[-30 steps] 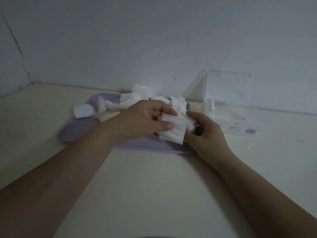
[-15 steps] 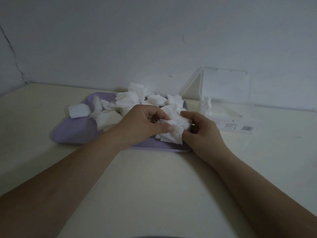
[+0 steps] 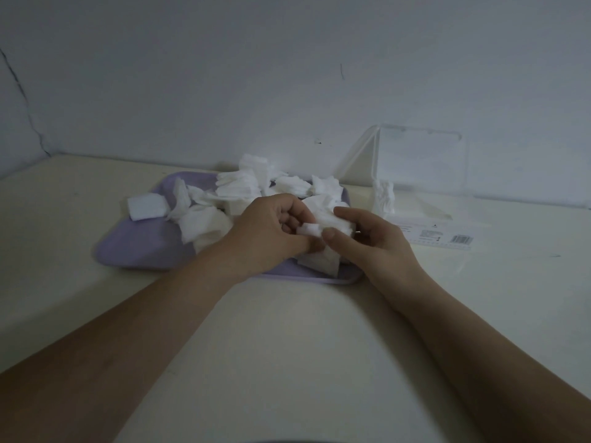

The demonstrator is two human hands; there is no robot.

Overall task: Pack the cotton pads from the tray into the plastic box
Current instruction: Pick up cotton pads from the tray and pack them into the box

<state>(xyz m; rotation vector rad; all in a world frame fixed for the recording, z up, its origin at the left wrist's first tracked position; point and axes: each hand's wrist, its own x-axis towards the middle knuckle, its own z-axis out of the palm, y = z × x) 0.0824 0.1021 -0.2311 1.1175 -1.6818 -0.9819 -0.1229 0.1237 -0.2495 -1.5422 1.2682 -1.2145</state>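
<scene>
Both hands pinch soft white cotton pads | lilac tray | clear plastic box

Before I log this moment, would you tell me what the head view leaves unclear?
- How many cotton pads the hands hold: the left hand and right hand cover the bunch.
- The label print on the plastic box: too small to read.
- How full the box is: its clear walls blend into the wall behind.
- The tray surface under the hands: hidden.

Dim, bluish, low-contrast view.
Soft shadows under the forearms on the desk; the frame edges bend slightly.
</scene>
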